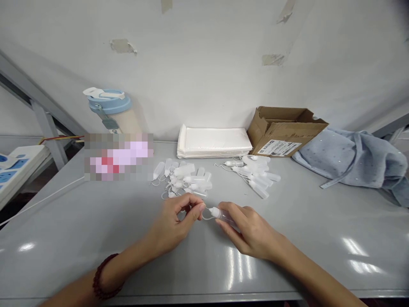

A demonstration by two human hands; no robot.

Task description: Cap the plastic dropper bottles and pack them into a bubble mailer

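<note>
My right hand (247, 226) is closed around a small translucent squeeze bottle (226, 216) with a white neck and a thin needle tip pointing left. A thin white tether (207, 218) loops from the bottle's neck to my left hand (180, 217). There my thumb and forefinger pinch the small tethered cap, mostly hidden by the fingertips, right at the needle tip. Just beyond my left hand lies a pile of similar bottles (187, 178). Another group of bottles (258, 172) lies farther back, to the right.
At the wall stand a stack of white packets (217, 140) and an open cardboard box (284, 132). Blue-grey cloth (351, 157) lies on the right. A blue-lidded tumbler (111, 108), a blurred-out pinkish item (119, 157) and a power strip (19, 170) are on the left.
</note>
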